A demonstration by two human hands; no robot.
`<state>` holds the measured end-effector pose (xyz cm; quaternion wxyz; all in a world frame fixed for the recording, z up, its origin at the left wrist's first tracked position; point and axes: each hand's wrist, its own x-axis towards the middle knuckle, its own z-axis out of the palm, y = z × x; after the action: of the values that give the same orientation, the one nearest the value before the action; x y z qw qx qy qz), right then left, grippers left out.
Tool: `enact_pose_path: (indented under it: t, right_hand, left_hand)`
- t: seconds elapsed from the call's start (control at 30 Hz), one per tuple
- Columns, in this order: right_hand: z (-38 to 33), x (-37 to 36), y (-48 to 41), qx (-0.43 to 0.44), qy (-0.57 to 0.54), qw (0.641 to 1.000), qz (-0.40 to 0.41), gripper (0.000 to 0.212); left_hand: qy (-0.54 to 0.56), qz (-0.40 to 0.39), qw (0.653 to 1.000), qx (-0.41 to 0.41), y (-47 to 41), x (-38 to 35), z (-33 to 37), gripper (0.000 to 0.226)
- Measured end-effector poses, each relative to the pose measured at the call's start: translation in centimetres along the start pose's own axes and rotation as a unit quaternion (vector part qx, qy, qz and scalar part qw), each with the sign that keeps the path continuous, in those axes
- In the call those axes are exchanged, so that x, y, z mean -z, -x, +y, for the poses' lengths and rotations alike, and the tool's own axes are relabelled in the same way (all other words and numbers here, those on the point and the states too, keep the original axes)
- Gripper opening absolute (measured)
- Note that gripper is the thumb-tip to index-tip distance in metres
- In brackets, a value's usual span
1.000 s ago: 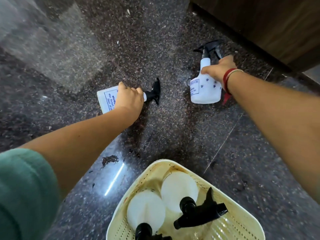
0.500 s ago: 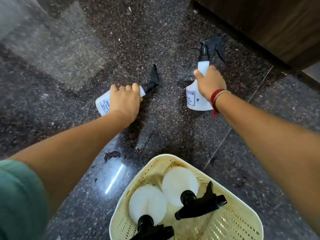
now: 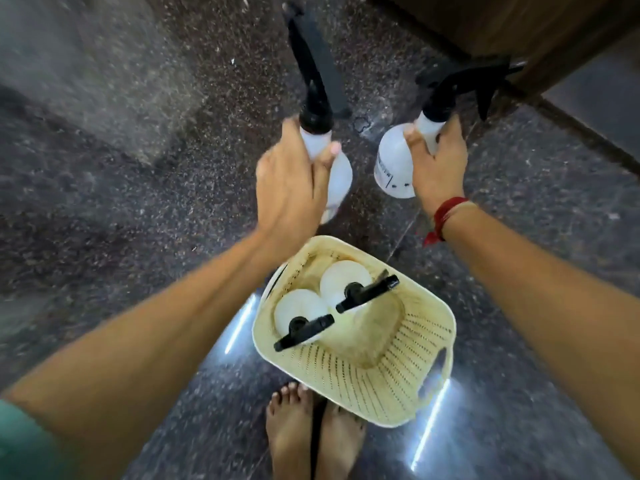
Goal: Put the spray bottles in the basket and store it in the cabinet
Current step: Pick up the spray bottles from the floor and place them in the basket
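Observation:
My left hand (image 3: 289, 188) grips a white spray bottle (image 3: 337, 178) by its neck, black nozzle pointing away, held in the air above the floor. My right hand (image 3: 437, 164) holds a second white spray bottle (image 3: 391, 164) at its neck, its black trigger head (image 3: 464, 84) up near the cabinet. Both bottles hang just beyond the far rim of a cream slotted basket (image 3: 398, 382) on the floor. Two more white spray bottles (image 3: 346, 278) (image 3: 298, 306) with black heads stand inside the basket at its left side.
A dark wooden cabinet (image 3: 519, 32) stands at the top right, its base close to the right bottle's head. The floor is dark speckled granite (image 3: 138, 220). My bare feet (image 3: 311, 434) are just below the basket.
Both hands have lifted their bottles off the floor and drawn them back toward the basket. The left bottle went from lying to upright. The view has pulled back, showing the whole basket and my feet.

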<state>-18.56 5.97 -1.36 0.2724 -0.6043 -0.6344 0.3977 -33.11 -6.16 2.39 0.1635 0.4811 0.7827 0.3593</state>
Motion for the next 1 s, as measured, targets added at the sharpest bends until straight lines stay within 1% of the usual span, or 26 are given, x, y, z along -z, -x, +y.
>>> enact_pose_path:
  t: [0.13,0.2,0.27,0.37,0.47,0.53,0.6,0.7,0.83,0.9,1.0]
  right_hand:
    - [-3.5,4.8,4.5,-0.027,-0.025,0.999,0.004,0.056]
    - [-4.7,7.2,6.7,-0.031,-0.064,0.997,0.008,0.048]
    - [-5.4,9.2,9.0,-0.039,-0.109,0.993,0.013,0.042]
    - [-4.7,11.5,12.3,-0.061,-0.152,0.986,0.020,0.036]
    - [-2.6,13.0,15.0,-0.088,-0.172,0.981,0.014,0.034]
    - [-0.9,13.5,16.7,-0.110,-0.184,0.977,0.005,0.033]
    - [0.8,13.7,18.3,-0.131,-0.195,0.972,-0.001,0.030]
    - [2.8,13.6,20.3,-0.160,-0.207,0.965,-0.008,0.033]
    - [4.5,12.7,22.0,-0.181,-0.203,0.962,-0.014,0.037]
    - [4.9,12.0,22.5,-0.185,-0.196,0.963,-0.020,0.038]
    - [5.6,11.0,22.8,-0.198,-0.195,0.960,-0.021,0.034]
  left_hand:
    - [0.068,-0.072,0.995,-0.015,4.4,2.8,4.8,0.040]
    - [0.104,-0.105,0.989,-0.014,6.4,3.9,7.0,0.041]
    - [0.147,-0.157,0.977,-0.009,8.5,4.7,9.0,0.043]
    - [0.170,-0.221,0.959,-0.053,12.2,4.9,10.3,0.029]
    - [0.139,-0.274,0.950,-0.060,15.2,4.5,9.5,0.036]
    - [0.132,-0.303,0.942,-0.061,16.7,3.9,8.5,0.034]
    - [0.117,-0.329,0.933,-0.089,18.1,3.1,7.4,0.032]
    - [0.062,-0.373,0.918,-0.122,19.2,1.2,5.3,0.029]
    - [-0.002,-0.449,0.871,-0.200,19.6,-0.4,3.3,0.040]
    - [-0.029,-0.472,0.849,-0.237,19.5,-0.8,2.4,0.044]
    - [-0.061,-0.498,0.822,-0.269,19.0,-1.1,0.9,0.045]
